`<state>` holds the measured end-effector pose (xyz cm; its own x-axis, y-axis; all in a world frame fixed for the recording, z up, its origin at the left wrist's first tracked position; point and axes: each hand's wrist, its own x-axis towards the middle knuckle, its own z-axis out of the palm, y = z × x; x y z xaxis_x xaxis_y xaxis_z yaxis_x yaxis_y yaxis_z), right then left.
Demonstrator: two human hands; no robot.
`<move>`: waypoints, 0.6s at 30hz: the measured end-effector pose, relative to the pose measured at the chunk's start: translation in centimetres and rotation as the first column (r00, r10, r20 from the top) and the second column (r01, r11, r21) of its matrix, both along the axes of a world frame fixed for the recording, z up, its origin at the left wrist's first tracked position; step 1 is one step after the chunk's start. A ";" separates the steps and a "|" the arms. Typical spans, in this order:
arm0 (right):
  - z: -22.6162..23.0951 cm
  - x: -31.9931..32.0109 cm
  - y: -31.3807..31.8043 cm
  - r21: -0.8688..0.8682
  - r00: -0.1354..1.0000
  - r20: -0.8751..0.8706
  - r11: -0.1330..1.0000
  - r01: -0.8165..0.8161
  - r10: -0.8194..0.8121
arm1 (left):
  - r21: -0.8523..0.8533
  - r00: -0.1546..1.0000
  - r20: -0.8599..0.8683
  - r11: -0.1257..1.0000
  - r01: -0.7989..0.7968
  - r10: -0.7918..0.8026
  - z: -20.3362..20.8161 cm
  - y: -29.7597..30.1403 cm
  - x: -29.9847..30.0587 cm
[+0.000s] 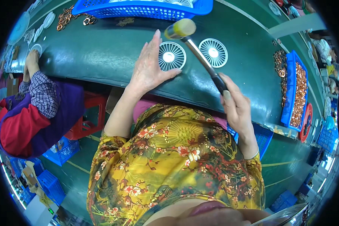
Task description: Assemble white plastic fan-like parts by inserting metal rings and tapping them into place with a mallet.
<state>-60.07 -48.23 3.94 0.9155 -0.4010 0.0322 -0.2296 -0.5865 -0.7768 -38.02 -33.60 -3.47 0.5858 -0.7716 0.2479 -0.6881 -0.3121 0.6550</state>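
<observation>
My right hand [235,103] is closed round the dark grip of a mallet [199,56]. Its yellowish, blunt head is raised over the green worktable [101,52], toward the far side. My left hand [150,67] lies with thumb and fingers spread against the left rim of a round white slotted plastic grille [176,57], which rests flat on the table. To its right a second white grille [219,53] of the same kind lies flat, with the mallet's shaft passing between the two.
A blue basket [147,12] holding white grilles stands at the far edge. Copper-coloured rings [66,18] lie at the far left. On the right are a blue tray [291,86] of small copper pieces and more dark rings [280,64]. At left, a co-worker's hand [32,58] touches another grille.
</observation>
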 end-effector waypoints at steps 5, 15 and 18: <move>-1.7 -1.4 -2.0 -0.093 0.987 -0.158 0.996 -0.013 -0.002 | 0.020 0.958 0.256 0.991 0.129 -0.130 -0.8 -0.6 0.5; -4.2 -8.0 -13.1 -0.346 0.830 0.060 0.768 0.539 -0.555 | 0.024 0.897 0.312 0.947 0.321 -0.313 2.9 -9.4 -3.5; -4.2 -6.9 -17.3 -0.373 0.746 0.098 0.670 0.642 -0.659 | 0.124 0.849 0.369 0.925 0.358 -0.378 0.9 -11.8 -2.9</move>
